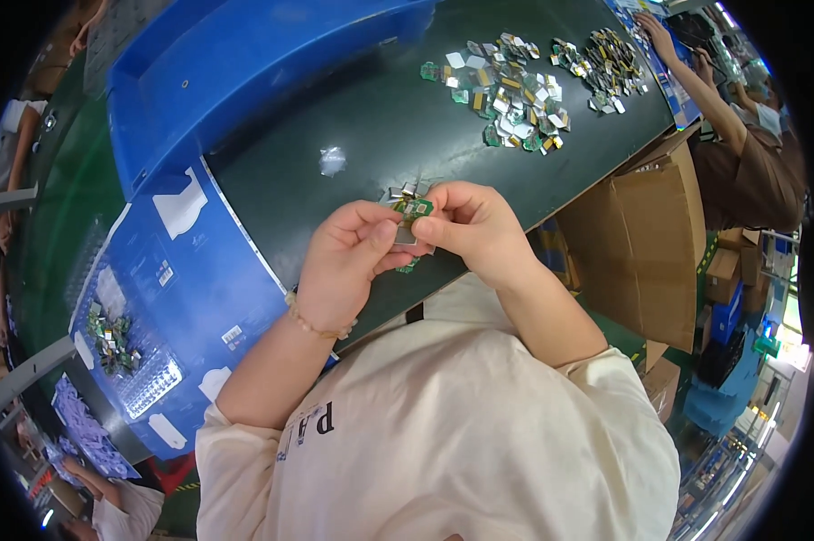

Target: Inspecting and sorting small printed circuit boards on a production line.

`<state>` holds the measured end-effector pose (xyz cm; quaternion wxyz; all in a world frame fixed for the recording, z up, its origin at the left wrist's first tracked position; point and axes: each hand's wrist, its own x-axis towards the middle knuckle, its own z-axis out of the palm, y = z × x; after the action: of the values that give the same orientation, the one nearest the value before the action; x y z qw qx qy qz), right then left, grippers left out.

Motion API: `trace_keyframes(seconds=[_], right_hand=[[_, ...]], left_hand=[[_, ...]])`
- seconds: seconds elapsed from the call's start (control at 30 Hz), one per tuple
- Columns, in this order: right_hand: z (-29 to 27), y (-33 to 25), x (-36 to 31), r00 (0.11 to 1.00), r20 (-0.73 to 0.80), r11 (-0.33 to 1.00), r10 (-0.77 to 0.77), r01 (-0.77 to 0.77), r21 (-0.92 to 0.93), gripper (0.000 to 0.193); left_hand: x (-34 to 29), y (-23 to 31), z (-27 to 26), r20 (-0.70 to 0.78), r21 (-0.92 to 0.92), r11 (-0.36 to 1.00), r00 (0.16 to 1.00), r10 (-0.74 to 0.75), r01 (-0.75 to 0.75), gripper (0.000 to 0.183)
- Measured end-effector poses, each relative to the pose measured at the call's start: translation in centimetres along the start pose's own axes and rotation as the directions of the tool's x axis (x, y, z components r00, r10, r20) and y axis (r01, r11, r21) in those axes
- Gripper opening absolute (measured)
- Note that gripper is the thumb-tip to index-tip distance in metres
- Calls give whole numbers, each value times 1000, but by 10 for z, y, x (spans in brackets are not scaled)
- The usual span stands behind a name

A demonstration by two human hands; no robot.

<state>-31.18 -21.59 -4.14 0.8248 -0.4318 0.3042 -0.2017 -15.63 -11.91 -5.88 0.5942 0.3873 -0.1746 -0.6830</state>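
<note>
Both of my hands meet above the near edge of the dark table, fingers pinched around a small green circuit board (419, 208) with a silvery plate-like part (405, 235) below it. My left hand (348, 257) grips the silvery part from the left, thumb on top. From the right, my right hand (474, 225) pinches the board between thumb and forefinger. A few more small boards (405, 192) show just behind my fingers, partly hidden. Another bit of green board (409, 267) peeks out under my left fingers.
Beyond my hands lie a loose heap of small boards (519, 99) and a denser pile (612, 68). A blue bin (154, 122) stands at the far left. Blue cardboard (199, 279) carries a clear tray (154, 389) of boards. Right of the table is a carton (637, 243); co-workers sit nearby.
</note>
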Motion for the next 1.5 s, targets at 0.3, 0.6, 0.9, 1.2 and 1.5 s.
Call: trace_keyframes(seconds=[0.3, 0.6, 0.9, 1.2, 1.5], right_hand=[[3, 2, -1, 998, -60, 996, -26, 21, -83, 9], [6, 0, -1, 996, -68, 992, -66, 58, -110, 9], [8, 1, -2, 992, -85, 984, -94, 80, -158, 9], [12, 10, 1, 987, -113, 990, -115, 105, -91, 8], [17, 15, 3, 978, -136, 984, -157, 142, -108, 9]], left_hand=[[0, -4, 1, -35, -27, 999, 999, 34, -35, 16], [0, -3, 2, -59, -4, 1000, 998, 24, -24, 16], [1, -3, 2, -61, -29, 999, 998, 26, -28, 16], [-1, -5, 1, -107, -69, 998, 994, 8, -15, 18], [-2, -6, -1, -139, -148, 989, 990, -10, -11, 20]])
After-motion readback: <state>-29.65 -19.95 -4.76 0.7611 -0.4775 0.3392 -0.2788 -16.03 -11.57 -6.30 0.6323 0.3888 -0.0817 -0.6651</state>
